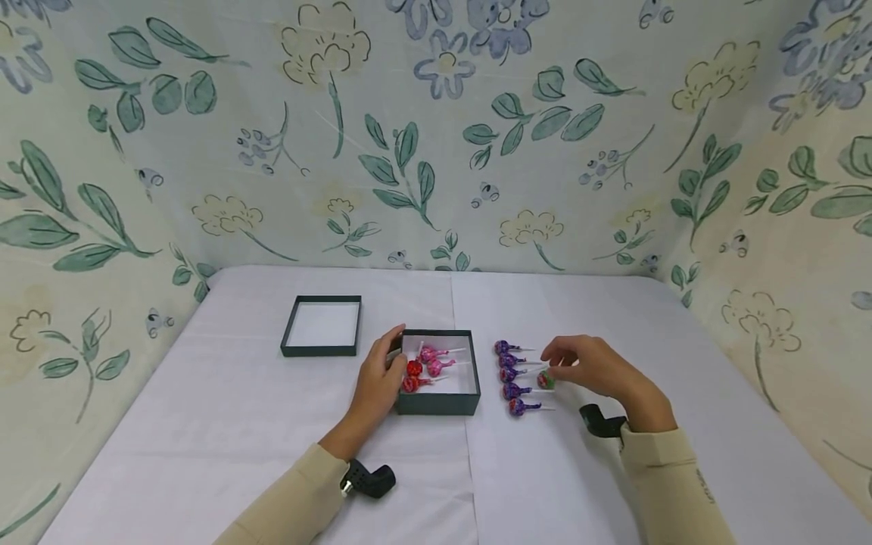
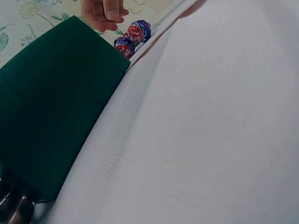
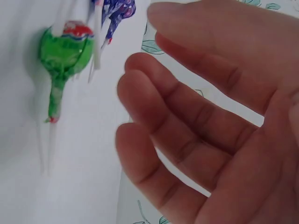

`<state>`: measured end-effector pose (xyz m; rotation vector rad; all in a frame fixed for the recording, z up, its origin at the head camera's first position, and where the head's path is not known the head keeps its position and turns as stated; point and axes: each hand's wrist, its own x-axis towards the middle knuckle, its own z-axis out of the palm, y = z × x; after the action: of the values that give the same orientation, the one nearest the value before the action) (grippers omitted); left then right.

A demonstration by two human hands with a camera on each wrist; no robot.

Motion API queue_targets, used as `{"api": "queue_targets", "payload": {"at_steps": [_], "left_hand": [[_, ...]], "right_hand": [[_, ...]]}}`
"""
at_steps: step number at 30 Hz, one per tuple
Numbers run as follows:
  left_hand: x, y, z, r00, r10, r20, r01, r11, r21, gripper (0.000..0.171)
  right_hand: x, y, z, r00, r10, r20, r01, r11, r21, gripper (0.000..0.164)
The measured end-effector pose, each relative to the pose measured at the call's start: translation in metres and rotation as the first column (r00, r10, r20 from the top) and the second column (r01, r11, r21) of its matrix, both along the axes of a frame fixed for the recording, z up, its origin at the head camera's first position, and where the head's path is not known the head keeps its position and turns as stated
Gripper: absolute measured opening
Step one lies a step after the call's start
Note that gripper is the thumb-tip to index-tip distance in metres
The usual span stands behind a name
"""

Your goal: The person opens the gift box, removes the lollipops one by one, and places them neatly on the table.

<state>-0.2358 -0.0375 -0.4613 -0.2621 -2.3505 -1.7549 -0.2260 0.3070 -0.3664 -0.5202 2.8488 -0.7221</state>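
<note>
My left hand (image 1: pixel 375 375) holds the left side of a dark green box (image 1: pixel 439 404), its fingers along the left wall; in the left wrist view only dark fingertips show at the box's lower corner. Inside the white-lined box lie red lollipops (image 1: pixel 412 384) and pink lollipops (image 1: pixel 434 368). My right hand (image 1: pixel 599 367) hovers just above a green lollipop (image 1: pixel 545 379) on the table. The right wrist view shows loosely bent fingers (image 3: pixel 140 98), apart from the green lollipop (image 3: pixel 65 51). Left of it, several purple lollipops (image 1: pixel 515 390) form a column, sticks pointing right.
The box's lid (image 1: pixel 320 351), dark-rimmed with a white inside, lies behind and left of the box. A white cloth (image 1: pixel 225 424) with creases covers the table. Floral fabric (image 1: pixel 436 151) hangs behind and at both sides. Black wrist cameras (image 1: pixel 371 481) are strapped to both wrists.
</note>
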Motion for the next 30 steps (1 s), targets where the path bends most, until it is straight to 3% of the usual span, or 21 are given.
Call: {"api": "queue_targets", "payload": {"at_steps": [10,15,22,30], "left_hand": [[0.000,0.001,-0.002,1.000,-0.021,0.009,0.020,1.000,0.005,0.048],[-0.002,-0.002,0.001,1.000,0.013,-0.005,-0.013,1.000,-0.009,0.048],[-0.001,-0.004,0.001,1.000,0.001,0.024,-0.001,1.000,-0.002,0.048],[-0.001,-0.001,-0.001,1.000,0.001,0.009,0.000,1.000,-0.006,0.048]], "right_hand": [[0.009,-0.021,0.008,0.997,0.023,-0.076,-0.027,0.998,-0.053,0.014],[0.011,-0.036,0.013,0.993,0.047,-0.104,-0.056,0.995,-0.084,0.012],[0.016,-0.054,0.013,0.992,0.028,-0.125,-0.038,0.996,-0.078,0.010],[0.022,-0.068,0.012,0.986,0.069,-0.152,-0.083,0.992,-0.091,0.010]]}}
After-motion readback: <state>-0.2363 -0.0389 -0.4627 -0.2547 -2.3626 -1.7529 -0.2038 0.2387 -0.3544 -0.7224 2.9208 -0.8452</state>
